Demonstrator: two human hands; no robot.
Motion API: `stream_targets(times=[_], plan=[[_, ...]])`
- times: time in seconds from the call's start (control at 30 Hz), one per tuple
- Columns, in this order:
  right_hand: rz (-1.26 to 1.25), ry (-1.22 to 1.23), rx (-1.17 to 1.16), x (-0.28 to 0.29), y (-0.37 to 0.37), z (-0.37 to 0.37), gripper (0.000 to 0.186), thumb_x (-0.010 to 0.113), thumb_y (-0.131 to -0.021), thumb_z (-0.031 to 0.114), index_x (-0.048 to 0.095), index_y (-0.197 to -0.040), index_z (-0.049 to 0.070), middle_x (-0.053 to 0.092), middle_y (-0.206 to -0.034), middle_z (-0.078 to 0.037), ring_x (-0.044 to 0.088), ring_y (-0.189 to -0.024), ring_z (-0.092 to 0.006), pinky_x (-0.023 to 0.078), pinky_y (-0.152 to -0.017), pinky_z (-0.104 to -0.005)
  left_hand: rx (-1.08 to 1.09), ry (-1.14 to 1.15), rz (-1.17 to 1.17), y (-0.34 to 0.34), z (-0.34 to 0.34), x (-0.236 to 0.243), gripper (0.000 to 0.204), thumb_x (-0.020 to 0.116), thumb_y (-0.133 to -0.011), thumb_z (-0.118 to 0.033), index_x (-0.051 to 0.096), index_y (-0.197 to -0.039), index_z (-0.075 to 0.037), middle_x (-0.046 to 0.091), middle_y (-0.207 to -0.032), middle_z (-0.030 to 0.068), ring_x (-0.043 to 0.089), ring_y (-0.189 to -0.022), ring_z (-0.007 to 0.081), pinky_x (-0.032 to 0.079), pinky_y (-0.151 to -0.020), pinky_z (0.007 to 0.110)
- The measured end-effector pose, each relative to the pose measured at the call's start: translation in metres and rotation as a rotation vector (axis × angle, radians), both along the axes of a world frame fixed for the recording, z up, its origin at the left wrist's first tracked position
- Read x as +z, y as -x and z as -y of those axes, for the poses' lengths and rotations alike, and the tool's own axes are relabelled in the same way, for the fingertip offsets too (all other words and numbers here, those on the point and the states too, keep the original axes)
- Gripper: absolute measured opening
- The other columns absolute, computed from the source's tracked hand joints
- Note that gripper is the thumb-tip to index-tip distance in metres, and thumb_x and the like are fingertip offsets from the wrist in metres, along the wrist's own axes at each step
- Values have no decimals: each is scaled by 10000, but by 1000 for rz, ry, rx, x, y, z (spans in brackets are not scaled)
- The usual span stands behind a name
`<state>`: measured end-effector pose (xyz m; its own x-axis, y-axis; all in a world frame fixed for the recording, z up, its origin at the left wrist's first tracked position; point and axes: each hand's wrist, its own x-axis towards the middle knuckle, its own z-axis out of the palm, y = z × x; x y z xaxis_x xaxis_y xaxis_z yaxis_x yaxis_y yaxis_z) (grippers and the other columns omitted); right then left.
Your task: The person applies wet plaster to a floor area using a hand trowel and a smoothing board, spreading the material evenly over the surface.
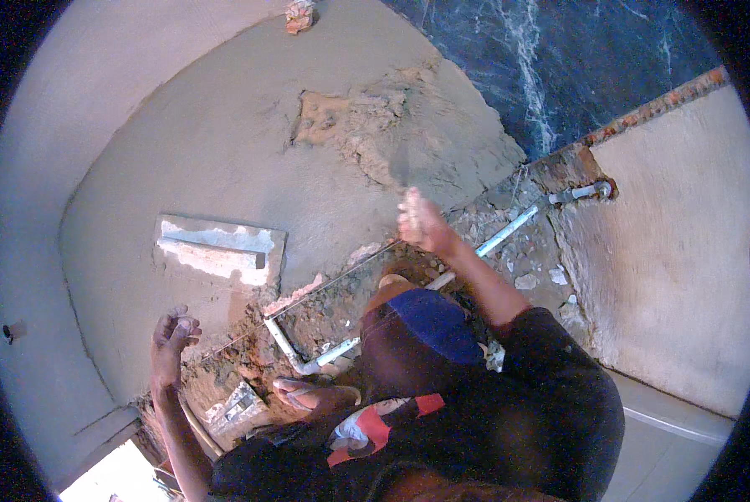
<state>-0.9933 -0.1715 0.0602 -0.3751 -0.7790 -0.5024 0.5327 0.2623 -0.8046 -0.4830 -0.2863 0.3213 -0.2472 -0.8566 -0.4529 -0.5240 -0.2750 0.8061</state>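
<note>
My right hand (422,222) is closed around the handle of a trowel, and its dark, blurred blade (401,159) points away over wet grey mortar (379,125). Rough lumps of that mortar lie beside a sandy hollow (320,115). At the left, my left hand (174,332) hovers over the near edge of the smoothed floor with its fingers curled. Something pale shows at its fingertips, which could be mortar or a small piece. Between the hands, a rectangular float (216,251) with a bar handle rests on the grey surface, smeared with mortar.
A white pipe (509,230) with elbows runs through a rubble-filled trench (550,259) under me. My foot (308,393) stands beside a mortar-smeared metal tool (239,406). Dark veined tiles (575,58) lie far right, a brick piece (299,15) at the back. Walls flank both sides.
</note>
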Motion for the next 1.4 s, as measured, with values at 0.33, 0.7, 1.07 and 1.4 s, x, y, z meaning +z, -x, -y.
stream_targets(times=[0.33,0.7,1.07,1.4], plan=[[72,-179,235,31,-3,83,436,394,-933,594,454,-787,187,457,-587,-31,439,-447,-211,347,-373,-391,-74,-10,-46,22,14,1,450,589,-895,-257,490,-1269,-28,624,-972,93,612,-867,184,473,-762,303],[-1501,-589,712,103,109,59,567,444,-926,503,508,-1229,28,620,-1069,-276,599,-1014,-427,483,-843,-511,-11,-11,0,16,16,3,431,580,-891,-223,490,-1260,-18,616,-975,88,608,-870,181,471,-746,309],[-1175,-531,542,98,181,169,549,443,-921,511,621,-1055,9,620,-1106,-262,600,-1041,-409,473,-875,-503,37,-39,28,13,23,-4,393,588,-887,-226,511,-1222,-36,618,-959,94,611,-862,190,470,-752,316],[-1399,-718,524,91,231,162,526,503,-896,479,630,-1106,14,595,-1199,-232,565,-1137,-370,448,-946,-461,62,-112,64,14,46,-33,350,581,-896,-196,518,-1203,-41,620,-938,81,611,-828,177,477,-728,307]])
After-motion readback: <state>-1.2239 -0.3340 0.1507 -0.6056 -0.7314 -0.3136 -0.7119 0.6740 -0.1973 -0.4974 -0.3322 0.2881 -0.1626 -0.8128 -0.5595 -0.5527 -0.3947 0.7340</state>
